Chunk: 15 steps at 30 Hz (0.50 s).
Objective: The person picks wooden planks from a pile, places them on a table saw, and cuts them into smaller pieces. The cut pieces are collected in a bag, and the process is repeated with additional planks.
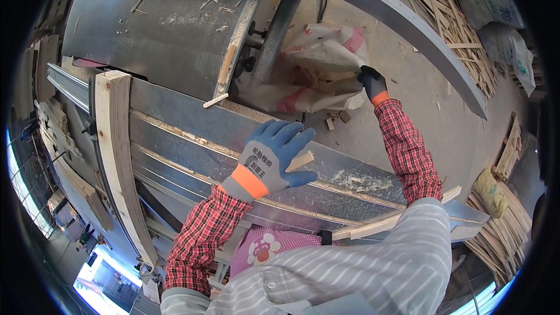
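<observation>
My left hand point(273, 153), in a blue-and-grey rubber-coated glove with an orange cuff band, is spread palm down over the metal sliding table point(175, 100) of a panel saw. A short wood offcut point(301, 161) sticks out between its thumb and fingers; the palm hides the rest, and contact is unclear. Farther out to the right, my right hand point(374, 83), gloved the same way, grips the rim of a white woven sack point(323, 48) with red markings. The sack's mouth gapes towards me, with wood scraps point(337, 74) inside. It rests on the concrete floor beside the machine.
A stack of wood strips point(114, 140) lies across the table's left side. Splinters and sawdust litter the fixed saw table point(170, 30). A curved-looking grey metal beam point(393, 13) spans the upper right. Beyond it lies a heap of offcuts point(442, 17). A wood strip point(372, 226) lies near my waist.
</observation>
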### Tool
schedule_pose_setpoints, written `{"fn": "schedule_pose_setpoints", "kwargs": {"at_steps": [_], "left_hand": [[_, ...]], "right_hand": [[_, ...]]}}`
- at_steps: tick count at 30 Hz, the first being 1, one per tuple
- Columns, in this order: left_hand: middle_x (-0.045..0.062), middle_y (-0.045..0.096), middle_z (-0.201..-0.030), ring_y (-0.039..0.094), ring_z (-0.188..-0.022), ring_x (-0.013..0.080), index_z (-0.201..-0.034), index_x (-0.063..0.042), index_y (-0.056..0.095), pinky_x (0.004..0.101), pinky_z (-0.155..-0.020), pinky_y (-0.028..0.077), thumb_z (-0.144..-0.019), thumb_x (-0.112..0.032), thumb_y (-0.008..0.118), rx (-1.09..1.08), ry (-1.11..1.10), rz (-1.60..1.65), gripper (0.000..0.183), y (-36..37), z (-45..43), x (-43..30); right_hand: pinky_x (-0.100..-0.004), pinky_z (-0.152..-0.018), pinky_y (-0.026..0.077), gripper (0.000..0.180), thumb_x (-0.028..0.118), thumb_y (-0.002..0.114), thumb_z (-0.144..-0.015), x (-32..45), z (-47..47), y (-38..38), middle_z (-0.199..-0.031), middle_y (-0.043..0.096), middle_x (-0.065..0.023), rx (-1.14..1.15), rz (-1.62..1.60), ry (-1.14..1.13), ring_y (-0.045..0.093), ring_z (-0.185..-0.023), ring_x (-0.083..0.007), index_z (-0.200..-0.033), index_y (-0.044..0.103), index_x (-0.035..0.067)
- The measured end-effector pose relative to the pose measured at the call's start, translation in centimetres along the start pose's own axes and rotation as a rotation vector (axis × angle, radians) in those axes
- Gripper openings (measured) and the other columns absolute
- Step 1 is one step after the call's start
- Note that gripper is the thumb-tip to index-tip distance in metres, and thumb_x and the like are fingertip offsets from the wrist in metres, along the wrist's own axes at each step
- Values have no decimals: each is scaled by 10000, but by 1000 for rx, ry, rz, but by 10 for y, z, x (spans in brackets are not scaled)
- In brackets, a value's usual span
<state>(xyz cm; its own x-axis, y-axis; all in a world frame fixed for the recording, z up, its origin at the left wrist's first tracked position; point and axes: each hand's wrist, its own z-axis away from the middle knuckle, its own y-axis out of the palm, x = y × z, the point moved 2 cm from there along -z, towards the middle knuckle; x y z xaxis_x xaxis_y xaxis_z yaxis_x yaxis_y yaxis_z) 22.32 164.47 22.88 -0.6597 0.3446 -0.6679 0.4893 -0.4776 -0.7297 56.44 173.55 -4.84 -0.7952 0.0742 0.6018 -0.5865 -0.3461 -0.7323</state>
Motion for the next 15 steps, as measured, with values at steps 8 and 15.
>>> {"fn": "schedule_pose_setpoints", "kwargs": {"at_steps": [8, 15], "left_hand": [[24, 642, -1111, 637, -1028, 223, -1269, -220, 612, 439, -935, 520, -750, -281, 767, -88, 222, -243, 545, 33, 11, 37], [81, 699, -1051, 679, -936, 294, -1298, -209, 607, 434, -811, 542, -913, -270, 651, -132, -217, -76, 392, 48, -85, 47]], "right_hand": [[-289, -785, 530, 301, 125, 545, -816, 64, 25, -68, -943, 642, -80, -118, -1067, 405, 622, -814, -176, -1046, 662, -29], [-336, -894, 521, 271, 142, 546, -905, 57, 59, -86, -1291, 608, -173, 95, -558, 48, 632, -1043, -229, -1094, 652, -21]]}}
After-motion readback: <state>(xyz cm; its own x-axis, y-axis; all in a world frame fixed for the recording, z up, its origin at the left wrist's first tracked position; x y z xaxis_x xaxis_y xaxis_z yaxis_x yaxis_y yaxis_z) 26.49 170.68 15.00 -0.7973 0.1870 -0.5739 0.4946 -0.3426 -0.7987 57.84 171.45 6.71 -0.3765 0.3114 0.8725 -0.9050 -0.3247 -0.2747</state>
